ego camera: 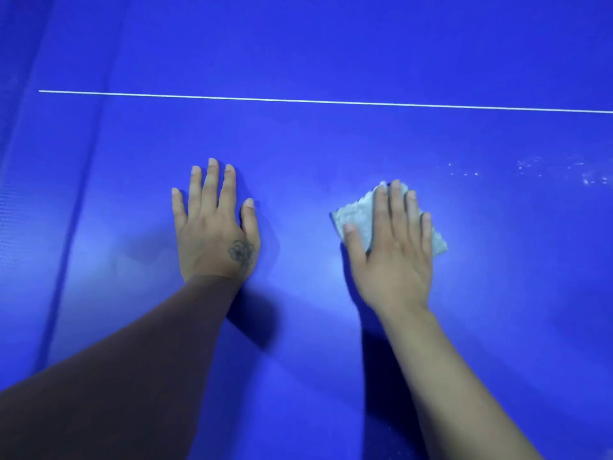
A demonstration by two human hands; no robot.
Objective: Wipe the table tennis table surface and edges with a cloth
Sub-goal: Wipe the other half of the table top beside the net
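1. Nearest the camera, two forearms enter from the bottom edge: the left one wears a dark sleeve (109,376) down to the wrist, and the right forearm (464,386) is bare.
2. Left hand (215,227): laid palm-down on the blue table tennis table (315,154), fingers straight and slightly spread, holding nothing. A small flower-shaped tattoo (241,252) marks the back of this hand near the thumb base.
3. Right hand (393,254): laid flat on a pale cloth (356,215), fingers straight and close together, pressing the cloth onto the table surface. No finger curls round the cloth.
4. Cloth position: directly under the right fingers and palm. One corner projects on the thumb side, another shows past the little finger (426,224), and a small edge is visible beyond the fingertips. The cloth appears folded, though blur at its edges makes this uncertain.
5. Hand spacing: the two hands lie side by side, apart, with bare blue surface between them.
6. White line (331,101): a thin stripe runs across the table well beyond the fingertips of both hands.
7. White specks (560,171): a scatter of pale marks lies on the surface beyond and to the outer side of the right hand.
8. Shadows of both arms fall on the table just beside each wrist.
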